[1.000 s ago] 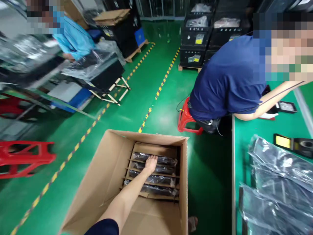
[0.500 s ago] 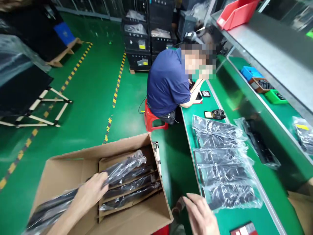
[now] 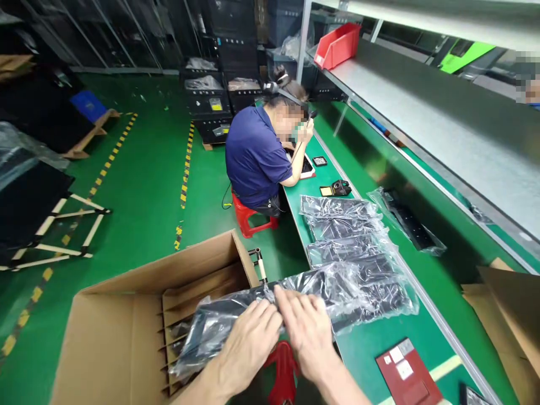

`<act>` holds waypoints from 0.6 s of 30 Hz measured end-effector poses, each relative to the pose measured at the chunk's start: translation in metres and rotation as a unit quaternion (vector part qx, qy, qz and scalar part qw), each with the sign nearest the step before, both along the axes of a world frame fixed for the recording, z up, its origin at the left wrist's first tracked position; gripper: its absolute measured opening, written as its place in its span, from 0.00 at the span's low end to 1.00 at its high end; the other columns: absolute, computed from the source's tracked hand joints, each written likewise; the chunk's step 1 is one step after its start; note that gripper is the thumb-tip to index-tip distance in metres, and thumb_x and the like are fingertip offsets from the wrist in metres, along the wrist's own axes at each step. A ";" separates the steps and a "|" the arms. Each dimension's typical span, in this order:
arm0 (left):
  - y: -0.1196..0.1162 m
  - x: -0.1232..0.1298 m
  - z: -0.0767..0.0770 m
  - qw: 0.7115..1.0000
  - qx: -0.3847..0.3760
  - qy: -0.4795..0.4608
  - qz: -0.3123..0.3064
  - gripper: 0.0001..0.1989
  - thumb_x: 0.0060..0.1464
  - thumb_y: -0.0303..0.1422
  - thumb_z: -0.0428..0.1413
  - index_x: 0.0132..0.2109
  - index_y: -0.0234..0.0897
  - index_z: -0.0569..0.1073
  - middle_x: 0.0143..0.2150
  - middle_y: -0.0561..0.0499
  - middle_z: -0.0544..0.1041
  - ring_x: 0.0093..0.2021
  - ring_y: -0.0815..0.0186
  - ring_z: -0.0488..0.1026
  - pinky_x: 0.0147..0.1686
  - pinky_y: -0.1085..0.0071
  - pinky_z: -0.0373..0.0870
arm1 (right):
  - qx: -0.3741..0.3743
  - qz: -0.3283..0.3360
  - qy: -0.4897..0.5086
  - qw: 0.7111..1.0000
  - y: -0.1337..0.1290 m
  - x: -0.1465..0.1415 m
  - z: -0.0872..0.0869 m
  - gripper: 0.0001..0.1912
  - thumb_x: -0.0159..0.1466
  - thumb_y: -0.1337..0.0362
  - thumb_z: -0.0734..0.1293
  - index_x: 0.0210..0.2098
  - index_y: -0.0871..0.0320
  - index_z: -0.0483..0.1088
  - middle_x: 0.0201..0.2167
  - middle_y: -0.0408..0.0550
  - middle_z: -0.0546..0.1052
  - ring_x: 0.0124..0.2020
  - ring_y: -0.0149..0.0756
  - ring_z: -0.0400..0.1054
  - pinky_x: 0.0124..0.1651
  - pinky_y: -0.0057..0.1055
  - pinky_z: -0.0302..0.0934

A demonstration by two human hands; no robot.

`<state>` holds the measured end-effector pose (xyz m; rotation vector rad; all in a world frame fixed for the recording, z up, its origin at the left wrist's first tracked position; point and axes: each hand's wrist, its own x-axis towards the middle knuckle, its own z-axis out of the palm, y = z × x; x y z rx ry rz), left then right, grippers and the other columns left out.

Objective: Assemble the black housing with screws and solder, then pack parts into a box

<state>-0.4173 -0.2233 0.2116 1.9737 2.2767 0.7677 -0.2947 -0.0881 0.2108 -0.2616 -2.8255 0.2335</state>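
Note:
My left hand [image 3: 253, 337] and my right hand [image 3: 304, 326] are side by side at the lower middle, both closed on a long black part in clear plastic wrap [image 3: 228, 309]. The wrapped part spans from above the open cardboard box [image 3: 101, 337] on the left to the green bench, where it overlaps other bagged parts. Several bagged black parts [image 3: 341, 228] lie in a row on the bench. Cardboard dividers [image 3: 202, 287] stand inside the box, with some plastic-wrapped pieces low between them. My fingertips are partly hidden by the plastic and the hands.
A person in a blue shirt [image 3: 257, 152] sits on a red stool [image 3: 253, 220] at the bench. A dark red box [image 3: 407, 371] lies at the lower right. A metal shelf [image 3: 422, 107] with a red bin [image 3: 337, 46] overhangs the bench. Another red stool [image 3: 283, 371] is below my hands.
The wrapped part has moved from over the box rightward to the bench edge. My right hand has come left and taken hold of it beside my left hand. The view has turned right.

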 end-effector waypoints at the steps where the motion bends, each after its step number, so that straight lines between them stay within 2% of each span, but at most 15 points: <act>1: 0.013 0.012 0.002 1.000 -0.008 0.013 -0.006 0.11 0.68 0.27 0.50 0.51 0.39 0.75 0.46 0.44 0.81 0.49 0.52 0.80 0.48 0.52 0.81 | -0.001 -0.008 -0.025 1.000 0.017 0.012 -0.011 0.34 0.68 0.74 0.59 0.72 0.65 0.55 0.56 0.57 0.79 0.51 0.45 0.74 0.50 0.43 0.70; 4: 0.034 0.034 0.010 1.000 0.026 0.005 -0.014 0.13 0.67 0.26 0.53 0.57 0.36 0.72 0.55 0.40 0.79 0.62 0.50 0.74 0.54 0.53 0.79 | 0.009 -0.033 -0.036 0.999 0.075 0.043 -0.044 0.39 0.65 0.77 0.58 0.74 0.58 0.52 0.59 0.52 0.78 0.54 0.42 0.72 0.48 0.40 0.68; 7: 0.032 0.042 0.008 0.997 0.048 -0.066 -0.007 0.12 0.67 0.26 0.53 0.55 0.38 0.72 0.52 0.40 0.79 0.60 0.53 0.75 0.54 0.57 0.80 | 0.022 -0.098 -0.046 0.994 0.145 0.053 -0.072 0.43 0.61 0.81 0.57 0.74 0.56 0.53 0.57 0.53 0.79 0.53 0.47 0.71 0.49 0.44 0.65; 9: 0.020 0.043 -0.005 0.994 0.025 -0.111 0.000 0.11 0.67 0.24 0.52 0.54 0.39 0.72 0.51 0.40 0.78 0.56 0.55 0.77 0.52 0.59 0.81 | 0.032 -0.127 -0.059 0.990 0.192 0.047 -0.089 0.39 0.63 0.79 0.58 0.72 0.54 0.59 0.57 0.53 0.79 0.54 0.48 0.69 0.53 0.47 0.63; 13: -0.018 0.041 -0.043 0.985 -0.023 -0.165 0.033 0.13 0.67 0.21 0.50 0.53 0.40 0.72 0.50 0.39 0.76 0.51 0.57 0.77 0.49 0.61 0.79 | 0.049 -0.163 -0.073 0.983 0.272 0.026 -0.120 0.33 0.67 0.75 0.57 0.70 0.53 0.62 0.63 0.52 0.75 0.62 0.49 0.63 0.62 0.47 0.58; 16: -0.053 0.038 -0.069 0.979 -0.013 -0.184 0.086 0.14 0.66 0.20 0.50 0.53 0.41 0.72 0.47 0.42 0.77 0.48 0.59 0.77 0.46 0.64 0.79 | 0.062 -0.183 -0.085 0.977 0.309 0.016 -0.143 0.31 0.69 0.72 0.58 0.71 0.53 0.61 0.66 0.52 0.72 0.66 0.48 0.60 0.65 0.46 0.56; 18: -0.078 0.033 -0.085 0.972 0.001 -0.185 0.146 0.14 0.66 0.21 0.52 0.53 0.42 0.72 0.46 0.43 0.78 0.46 0.60 0.78 0.46 0.65 0.78 | 0.072 -0.195 -0.096 0.973 0.323 0.011 -0.155 0.31 0.70 0.68 0.59 0.73 0.54 0.58 0.67 0.56 0.69 0.68 0.52 0.58 0.65 0.48 0.55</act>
